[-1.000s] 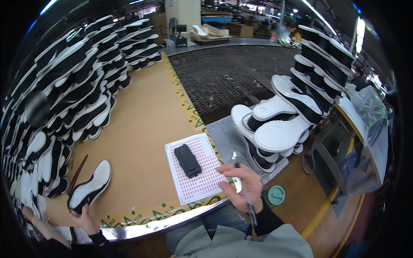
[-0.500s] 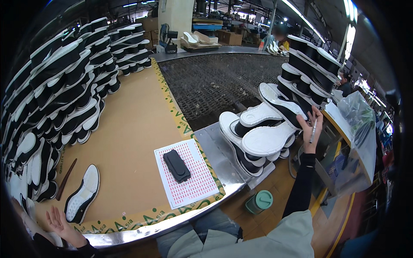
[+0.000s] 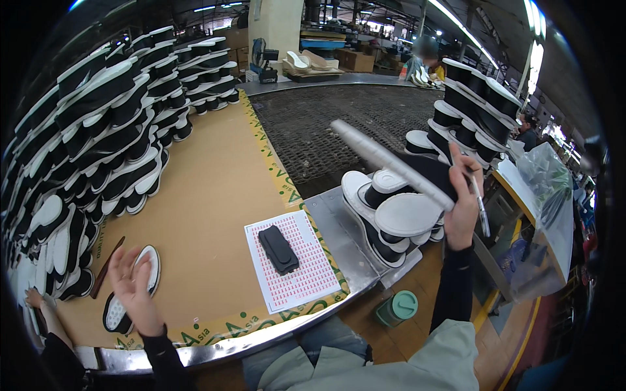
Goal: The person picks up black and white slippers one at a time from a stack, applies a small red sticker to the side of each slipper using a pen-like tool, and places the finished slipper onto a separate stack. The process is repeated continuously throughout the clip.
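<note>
My right hand [image 3: 463, 212] grips a black-and-white shoe sole [image 3: 394, 163], tilted with its white edge toward the left and smeared by motion. A slim silver pen [image 3: 482, 212] sits in the same hand. Below the raised sole, more soles [image 3: 407, 215] lie piled on the metal edge. My left hand [image 3: 135, 287] is raised at the lower left, fingers spread and holding nothing. It partly covers a single sole [image 3: 154, 264] lying on the brown board [image 3: 202, 215]. Beside that sole lies a thin dark-brown strip-like tool [image 3: 108, 268].
Tall stacks of soles [image 3: 107, 111] line the board's left side. A black case-like block [image 3: 279, 249] rests on a sheet of small red labels [image 3: 313, 277]. A dark mesh belt [image 3: 339, 117] runs beyond. A green-lidded cup [image 3: 398, 306] stands lower right. Another person's hand [image 3: 34, 298] touches the left stacks.
My right hand has lifted the sole off the pile and tilted it up. My left hand has moved up and right, over the lone sole.
</note>
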A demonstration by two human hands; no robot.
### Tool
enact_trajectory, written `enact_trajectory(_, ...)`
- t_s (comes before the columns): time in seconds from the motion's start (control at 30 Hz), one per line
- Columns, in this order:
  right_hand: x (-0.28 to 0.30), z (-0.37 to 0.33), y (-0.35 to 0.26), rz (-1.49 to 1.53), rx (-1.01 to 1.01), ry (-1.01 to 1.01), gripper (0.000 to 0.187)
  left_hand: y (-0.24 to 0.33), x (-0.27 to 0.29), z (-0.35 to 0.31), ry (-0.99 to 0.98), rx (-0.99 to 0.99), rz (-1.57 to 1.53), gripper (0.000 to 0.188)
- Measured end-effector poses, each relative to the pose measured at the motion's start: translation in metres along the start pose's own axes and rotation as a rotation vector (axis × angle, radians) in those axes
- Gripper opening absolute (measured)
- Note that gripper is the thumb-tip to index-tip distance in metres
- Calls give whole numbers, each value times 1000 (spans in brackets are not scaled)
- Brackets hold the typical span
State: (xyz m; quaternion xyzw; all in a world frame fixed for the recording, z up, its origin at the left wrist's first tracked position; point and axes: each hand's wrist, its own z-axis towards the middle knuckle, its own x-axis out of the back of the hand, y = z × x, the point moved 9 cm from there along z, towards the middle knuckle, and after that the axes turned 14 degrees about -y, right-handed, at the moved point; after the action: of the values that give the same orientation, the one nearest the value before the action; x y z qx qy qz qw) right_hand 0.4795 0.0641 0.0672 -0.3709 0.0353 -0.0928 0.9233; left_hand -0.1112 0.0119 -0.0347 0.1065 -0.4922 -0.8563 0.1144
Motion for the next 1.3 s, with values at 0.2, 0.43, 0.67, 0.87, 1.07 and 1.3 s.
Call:
enact_trajectory(0.2, -133, -50, 7, 339, -232, -250, 33, -26, -105, 8, -468, 276, -382, 66)
enact_trajectory(0.43, -217, -114, 26, 586, -411, -374, 25, -59, -127, 7, -415, 432, -352, 78)
enact_trajectory(0.67, -233, -135, 27, 685, -519, -380, 29, -59, -110, 5, -372, 437, -338, 70)
enact_trajectory(0.87, -256, -139, -11, 334, 28, -628, 54, -87, -83, 21, -403, 502, -518, 55)
enact_trajectory(1.07, -300, -187, -38, 263, 284, -858, 60, -144, -68, 22, -153, 521, -689, 38)
enact_trajectory(1.3, -301, -214, -15, 247, 110, -886, 88, -88, -46, 29, 55, 258, -686, 43)
